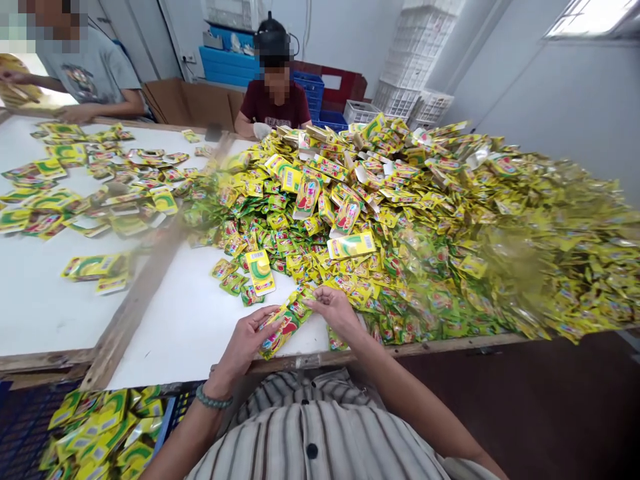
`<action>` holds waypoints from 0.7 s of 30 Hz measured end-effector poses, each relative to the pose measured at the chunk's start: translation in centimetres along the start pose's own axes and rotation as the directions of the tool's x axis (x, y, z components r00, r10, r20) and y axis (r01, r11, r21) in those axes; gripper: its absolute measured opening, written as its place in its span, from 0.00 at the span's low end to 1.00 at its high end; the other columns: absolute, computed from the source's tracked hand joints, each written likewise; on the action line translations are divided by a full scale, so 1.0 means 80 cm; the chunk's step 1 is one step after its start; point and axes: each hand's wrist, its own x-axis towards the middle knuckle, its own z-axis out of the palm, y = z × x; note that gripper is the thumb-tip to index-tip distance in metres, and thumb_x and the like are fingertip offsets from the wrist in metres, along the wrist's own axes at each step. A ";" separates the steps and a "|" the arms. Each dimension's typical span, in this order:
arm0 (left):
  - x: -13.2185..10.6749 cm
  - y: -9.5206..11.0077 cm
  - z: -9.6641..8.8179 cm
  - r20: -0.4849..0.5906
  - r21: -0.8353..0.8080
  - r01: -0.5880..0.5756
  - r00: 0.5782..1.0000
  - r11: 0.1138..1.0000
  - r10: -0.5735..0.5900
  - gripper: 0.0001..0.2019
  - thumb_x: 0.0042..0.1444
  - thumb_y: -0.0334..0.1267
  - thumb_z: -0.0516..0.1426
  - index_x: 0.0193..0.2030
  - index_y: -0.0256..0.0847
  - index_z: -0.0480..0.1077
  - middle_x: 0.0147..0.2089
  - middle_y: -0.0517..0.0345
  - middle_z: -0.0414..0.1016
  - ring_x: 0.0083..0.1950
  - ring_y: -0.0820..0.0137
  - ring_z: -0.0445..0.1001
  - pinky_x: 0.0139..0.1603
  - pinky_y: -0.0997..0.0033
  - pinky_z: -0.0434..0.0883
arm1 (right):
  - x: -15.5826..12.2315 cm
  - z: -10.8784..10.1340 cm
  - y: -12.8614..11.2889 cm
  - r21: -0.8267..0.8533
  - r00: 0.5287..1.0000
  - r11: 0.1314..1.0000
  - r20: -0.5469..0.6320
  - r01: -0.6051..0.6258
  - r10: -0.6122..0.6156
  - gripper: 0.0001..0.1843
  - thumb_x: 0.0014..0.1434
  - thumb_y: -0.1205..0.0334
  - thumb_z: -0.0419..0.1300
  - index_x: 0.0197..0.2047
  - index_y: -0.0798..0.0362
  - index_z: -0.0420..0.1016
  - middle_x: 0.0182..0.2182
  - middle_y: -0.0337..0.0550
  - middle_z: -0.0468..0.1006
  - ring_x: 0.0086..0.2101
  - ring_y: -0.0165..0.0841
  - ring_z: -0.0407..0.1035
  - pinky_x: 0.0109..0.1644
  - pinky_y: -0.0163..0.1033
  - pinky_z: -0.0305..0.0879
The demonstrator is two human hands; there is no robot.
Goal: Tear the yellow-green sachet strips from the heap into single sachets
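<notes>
Oblong yellow-green cardboard carton [286, 331], likely crushable, best side-held: left fingers [271, 327] are clasping it, right fingers [324, 293] pinching at its end.

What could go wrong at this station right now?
1. The left hand holds the yellow pack close to the table's front edge; if that grip slips, it might drop off.
2. The right hand works at the pack's far end, beside the heap; a nudge may send loose packets sliding.
3. On the right, the heap reaches the front edge, so packets could spill over.
</notes>
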 end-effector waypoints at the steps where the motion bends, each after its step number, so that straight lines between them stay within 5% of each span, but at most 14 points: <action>1: 0.000 0.001 0.001 0.003 -0.005 0.005 1.000 1.000 -0.005 0.26 0.40 0.46 0.69 0.46 0.38 0.75 0.47 0.51 0.80 0.44 0.60 0.79 0.47 0.63 0.74 | -0.001 0.001 0.000 0.002 1.000 1.000 -0.011 0.007 -0.007 0.20 0.41 0.47 0.68 0.23 0.52 0.65 0.19 0.32 0.64 0.22 0.26 0.59 0.27 0.32 0.58; 5: -0.001 0.002 0.006 0.068 -0.017 0.039 0.997 0.999 -0.037 0.26 0.41 0.44 0.69 0.48 0.38 0.74 0.46 0.49 0.80 0.43 0.60 0.79 0.46 0.63 0.74 | -0.006 0.007 0.006 -0.076 0.999 0.996 -0.005 0.050 -0.050 0.17 0.46 0.50 0.66 0.23 0.52 0.65 0.21 0.34 0.66 0.24 0.28 0.61 0.29 0.33 0.59; 9: -0.002 -0.001 0.012 0.080 -0.038 0.059 0.995 0.998 -0.056 0.27 0.41 0.42 0.69 0.50 0.38 0.73 0.45 0.51 0.81 0.43 0.61 0.79 0.47 0.64 0.73 | -0.014 0.011 0.010 -0.323 0.959 0.919 -0.089 0.227 -0.268 0.12 0.48 0.55 0.66 0.24 0.52 0.71 0.30 0.41 0.73 0.35 0.34 0.67 0.36 0.36 0.64; 12: -0.002 -0.004 0.017 0.049 -0.065 0.063 0.997 0.996 -0.060 0.27 0.40 0.42 0.69 0.49 0.38 0.73 0.45 0.51 0.81 0.43 0.61 0.79 0.47 0.63 0.73 | -0.024 0.013 0.007 -0.419 0.940 0.871 -0.098 0.258 -0.326 0.08 0.51 0.57 0.65 0.31 0.52 0.74 0.31 0.42 0.76 0.32 0.33 0.68 0.35 0.36 0.65; 18: -0.005 -0.001 0.024 0.013 -0.168 0.082 0.997 0.982 -0.080 0.27 0.38 0.40 0.70 0.48 0.37 0.74 0.46 0.51 0.80 0.41 0.64 0.79 0.46 0.65 0.73 | -0.038 0.017 -0.001 -0.555 0.815 0.705 -0.078 0.442 -0.574 0.03 0.57 0.62 0.62 0.33 0.52 0.77 0.31 0.42 0.80 0.33 0.34 0.71 0.41 0.39 0.66; 21: -0.008 0.001 0.023 -0.001 -0.208 0.091 0.996 0.974 -0.093 0.27 0.37 0.39 0.71 0.47 0.37 0.74 0.44 0.52 0.81 0.38 0.66 0.79 0.44 0.68 0.73 | -0.036 0.016 0.000 -0.555 0.808 0.702 -0.089 0.446 -0.583 0.03 0.56 0.62 0.63 0.31 0.51 0.77 0.30 0.42 0.81 0.33 0.35 0.72 0.41 0.41 0.67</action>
